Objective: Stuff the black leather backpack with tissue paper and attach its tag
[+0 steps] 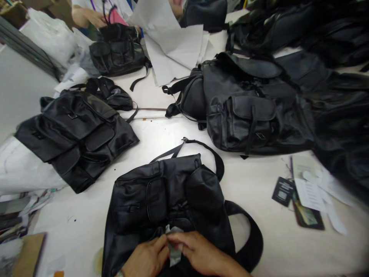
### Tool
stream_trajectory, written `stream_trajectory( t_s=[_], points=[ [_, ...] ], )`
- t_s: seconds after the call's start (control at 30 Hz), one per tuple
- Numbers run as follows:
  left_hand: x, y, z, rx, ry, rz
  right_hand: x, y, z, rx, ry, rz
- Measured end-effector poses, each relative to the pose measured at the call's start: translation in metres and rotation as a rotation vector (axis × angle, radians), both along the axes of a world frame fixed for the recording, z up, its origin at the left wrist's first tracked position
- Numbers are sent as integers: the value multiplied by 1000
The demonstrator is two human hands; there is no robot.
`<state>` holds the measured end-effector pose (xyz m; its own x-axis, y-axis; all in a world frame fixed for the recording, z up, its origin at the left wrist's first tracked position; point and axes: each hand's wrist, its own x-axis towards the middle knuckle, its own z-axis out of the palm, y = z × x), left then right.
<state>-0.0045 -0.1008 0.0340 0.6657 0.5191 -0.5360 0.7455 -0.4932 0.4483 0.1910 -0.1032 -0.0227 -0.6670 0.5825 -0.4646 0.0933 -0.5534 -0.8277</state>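
Observation:
A black leather-look backpack (175,181) lies on the white table right in front of me, its pockets facing up and its straps spread behind and to the right. Over its lower middle, my left hand (150,256) and my right hand (198,250) meet with fingers closed. Between them they pinch a small crumpled piece of pale grey paper or tissue (175,254). The fingertips hide part of it. What lies beneath the hands on the backpack is covered.
Another black backpack (77,132) lies at the left, and a larger one (248,115) at the right. Tags and cards (308,192) sit on the right of the table (152,132). White paper sheets (175,50) are at the back, near a co-worker's hand (93,17) and a small black bag (118,54).

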Motion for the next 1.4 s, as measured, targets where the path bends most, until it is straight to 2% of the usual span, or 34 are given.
stream_trajectory(
  t_s=[0.07, 0.13, 0.2, 0.3, 0.37, 0.47, 0.57, 0.63, 0.73, 0.83, 0.9, 0.97, 1.07, 1.2, 1.27, 1.33, 1.4],
  points=[
    [1, -1, -1, 23, 1, -41, 13, -3, 6, 114, -223, -90],
    [1, -2, -3, 45, -18, -66, 4, -12, 1, 101, -265, -120],
    [1, -4, -7, 84, -37, -57, -22, -20, -12, 33, -116, -143],
    [0, -6, -12, 102, -32, -30, -62, -17, -33, -231, 152, -174],
    [-1, -7, -15, 88, -7, -45, -71, -8, -38, -372, 232, -116],
    [-4, -9, -22, 101, 10, -54, -53, 3, -32, -447, 258, -67],
    [-8, -11, -27, 131, -9, -40, -23, 0, -18, -467, 205, -170],
    [-9, -12, -28, 134, 2, -44, -16, -10, -14, -432, 114, -236],
    [-6, -13, -27, 112, 31, -67, -36, -25, -21, -351, 42, -185],
    [-4, -14, -24, 103, 60, -93, -60, -29, -32, -378, 92, -125],
    [-5, -14, -20, 98, 74, -76, -58, -25, -31, -429, 160, -101],
    [-6, -13, -16, 82, 77, -43, -42, -21, -26, -479, 246, -87],
    [-6, -13, -14, 82, 60, 1, -26, -23, -25, -576, 350, -133],
    [-6, -15, -17, 96, 52, -43, -53, -36, -44, -511, 258, -41],
    [-8, -16, -18, 94, 47, -56, -64, -35, -48, -475, 221, 26],
    [-11, -17, -16, 102, 34, -32, -55, -27, -41, -483, 292, 72],
    [-12, -18, -13, 107, 19, -6, -35, -18, -27, -475, 314, -15]
  ],
)
